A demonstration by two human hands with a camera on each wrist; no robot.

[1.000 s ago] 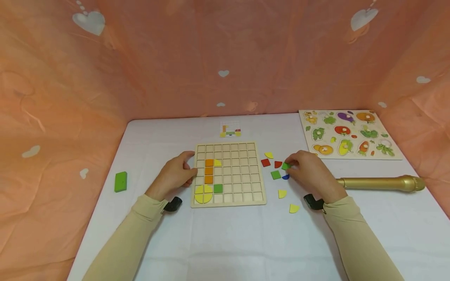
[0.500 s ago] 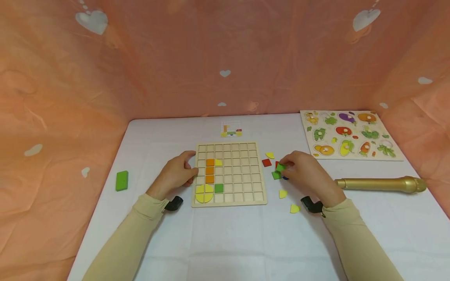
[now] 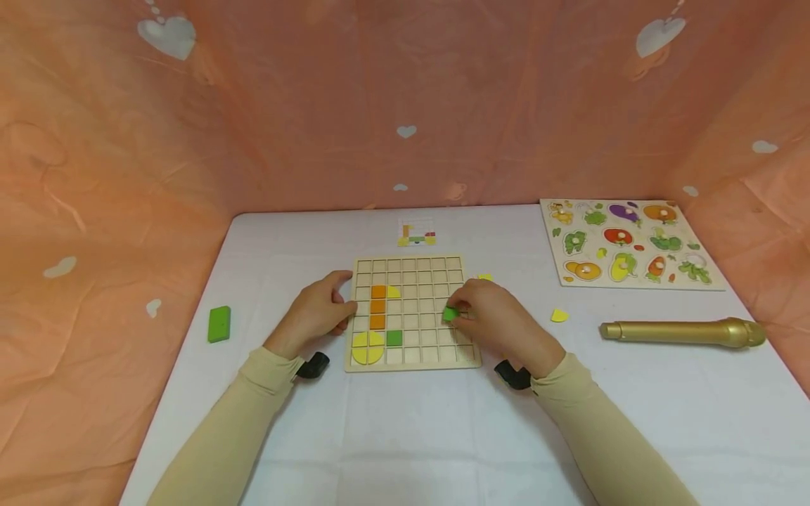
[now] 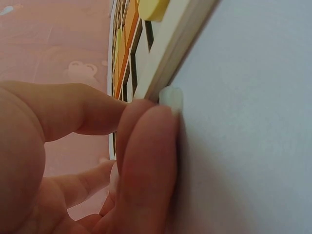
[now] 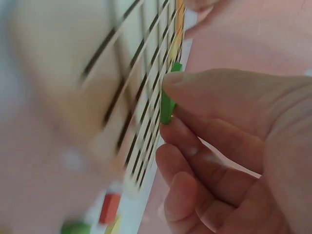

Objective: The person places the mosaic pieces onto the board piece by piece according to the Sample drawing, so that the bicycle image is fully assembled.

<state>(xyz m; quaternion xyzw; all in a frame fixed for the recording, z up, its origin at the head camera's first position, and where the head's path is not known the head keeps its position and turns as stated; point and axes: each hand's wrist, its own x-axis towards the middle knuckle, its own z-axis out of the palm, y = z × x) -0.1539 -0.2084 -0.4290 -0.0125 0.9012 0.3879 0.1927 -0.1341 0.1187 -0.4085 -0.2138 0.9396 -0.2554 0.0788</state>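
Observation:
Pinched between thumb and fingers of my right hand [image 3: 500, 320] is a green square tile [image 3: 450, 314], tilted over the right side of the wooden grid board [image 3: 411, 367]. The right wrist view shows the green tile on edge close above the grid. My left hand [image 3: 313, 309] holds the board's left edge, fingers curled against its side in the left wrist view. Set in the board are several orange squares [image 3: 377, 306], a green square [image 3: 394, 338], a yellow quarter-circle [image 3: 393, 292] and a yellow circle of quarter pieces [image 3: 368, 348].
Behind the board lies a pattern card [image 3: 416, 232]. Loose yellow tiles [image 3: 560, 315] and a red tile [image 5: 110, 208] lie right of the board; my right hand hides others. A vegetable puzzle [image 3: 633, 242], a gold microphone-shaped object [image 3: 683, 332] and a green block [image 3: 219, 324] stand farther out.
My right hand picked the green tile up from the loose pieces and carried it left over the board. The left hand stays at the board's edge.

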